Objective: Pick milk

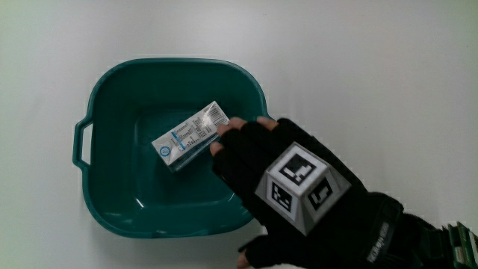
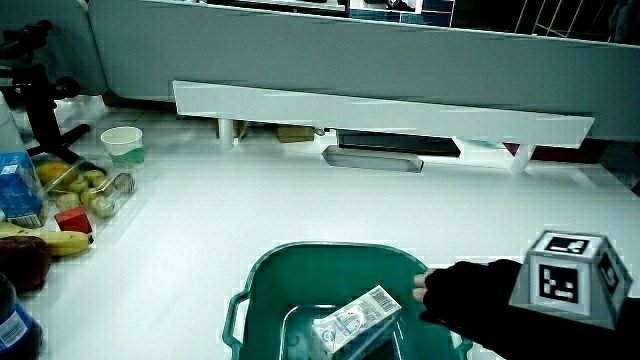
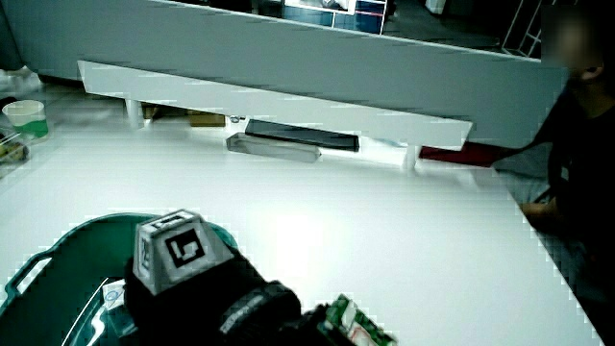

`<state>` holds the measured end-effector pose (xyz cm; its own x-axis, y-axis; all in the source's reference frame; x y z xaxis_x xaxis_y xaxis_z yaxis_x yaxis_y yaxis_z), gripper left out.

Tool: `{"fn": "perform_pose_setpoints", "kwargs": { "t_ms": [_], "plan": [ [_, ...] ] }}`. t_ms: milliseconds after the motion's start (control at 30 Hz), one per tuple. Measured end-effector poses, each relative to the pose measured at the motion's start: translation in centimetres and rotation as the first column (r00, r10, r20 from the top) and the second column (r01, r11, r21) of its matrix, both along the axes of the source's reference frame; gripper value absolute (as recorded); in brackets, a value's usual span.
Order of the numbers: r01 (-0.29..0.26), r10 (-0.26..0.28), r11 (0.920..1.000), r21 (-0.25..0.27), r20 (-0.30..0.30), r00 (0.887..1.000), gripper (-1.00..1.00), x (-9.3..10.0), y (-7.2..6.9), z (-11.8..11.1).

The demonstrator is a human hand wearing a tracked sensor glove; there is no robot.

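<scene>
You are reaching your hand (image 1: 299, 190) over the rim of the teal tub (image 1: 104, 90), fingers (image 1: 237, 133) loosely spread and holding nothing, their tips just at the milk carton (image 1: 190, 136). Try closing across its narrow sides (the flat faces look slippery). The carton is lying tilted on the tub's floor, a small white box with blue print and a barcode showing.

In the main view the hand (image 1: 299, 187) covers one end of the milk carton (image 1: 190, 137), so whether its fingers (image 1: 237, 134) touch or grip it cannot be told. In a side view the hand (image 3: 192, 288) hides the carton altogether (the teal tub (image 3: 58, 255) is also cut off at the frame's edge). The carton's print is too small to read.
</scene>
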<state>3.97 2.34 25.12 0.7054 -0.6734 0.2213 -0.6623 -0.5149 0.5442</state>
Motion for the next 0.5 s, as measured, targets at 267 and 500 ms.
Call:
{"fn": "perform_pose_setpoints", "kwargs": {
  "t_ms": [267, 500],
  "plan": [
    [-0.038, 0.039, 0.9978, 0.054, -0.016, 0.999, 0.0, -1.9, -3.0, 0.7],
    [-0.041, 0.041, 0.9991, -0.003, -0.04, 0.998, 0.0, -3.6, -5.4, 1.8]
  ]
}}
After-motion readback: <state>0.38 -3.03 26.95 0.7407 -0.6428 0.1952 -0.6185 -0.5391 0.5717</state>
